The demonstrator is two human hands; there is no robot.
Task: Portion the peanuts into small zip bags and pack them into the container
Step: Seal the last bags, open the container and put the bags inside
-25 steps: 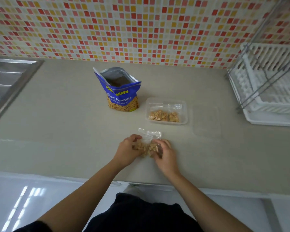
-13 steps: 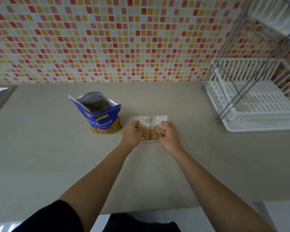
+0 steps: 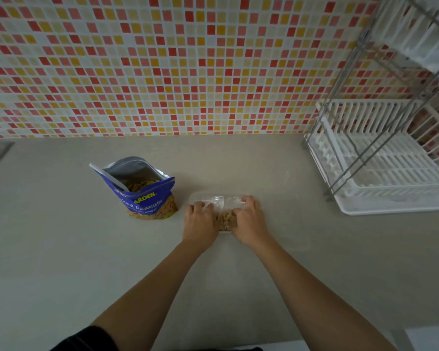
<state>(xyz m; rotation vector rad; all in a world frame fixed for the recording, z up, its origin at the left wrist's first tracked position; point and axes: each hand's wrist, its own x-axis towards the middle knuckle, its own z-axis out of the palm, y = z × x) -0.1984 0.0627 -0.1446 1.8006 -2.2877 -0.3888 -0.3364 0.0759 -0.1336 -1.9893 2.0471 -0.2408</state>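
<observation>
- Centre of frame: my left hand [image 3: 200, 219] and right hand [image 3: 249, 219] hold a small zip bag [image 3: 224, 216] of peanuts by its two ends, fingers bent down over it.
- The bag sits in the mouth of the clear container [image 3: 195, 196], whose far rim shows just beyond my knuckles. I judge this portion is filled and is being packed in.
- My hands hide whether other filled bags lie underneath.
- Left of centre, the blue peanut pouch [image 3: 142, 198] stands open on the counter [image 3: 86, 249] with nuts showing inside, so more portioning likely remains.
- At the right edge stands a white dish rack [image 3: 390, 168], apart from the work.
</observation>
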